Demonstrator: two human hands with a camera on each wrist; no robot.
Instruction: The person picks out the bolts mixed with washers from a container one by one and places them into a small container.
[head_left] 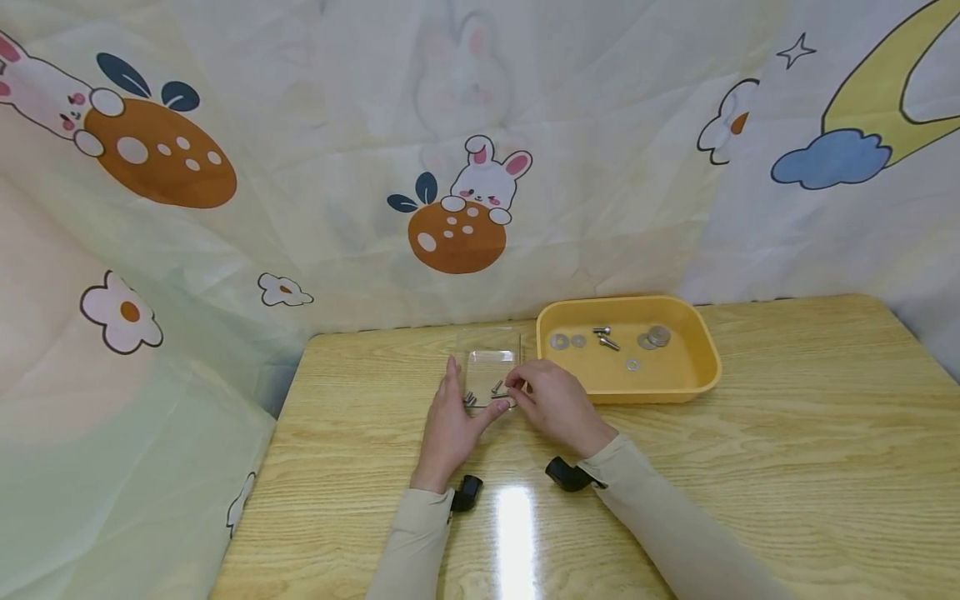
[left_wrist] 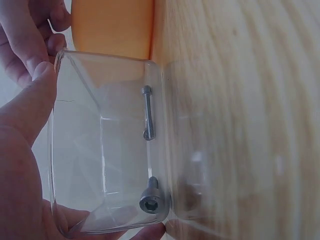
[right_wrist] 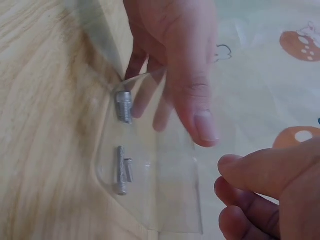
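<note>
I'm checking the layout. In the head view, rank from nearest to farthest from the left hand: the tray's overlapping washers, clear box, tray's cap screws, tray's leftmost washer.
1. Clear box: in the left hand's grip.
2. Leftmost washer: yellow tray's left end.
3. Cap screws: mid-tray.
4. Overlapping washers: toward the tray's right end.

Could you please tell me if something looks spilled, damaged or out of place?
Nothing stands out. The screws lie inside the clear box, which stands upright on the table. The washers and bolts lie within the yellow tray. I see no spill or damage.
</note>
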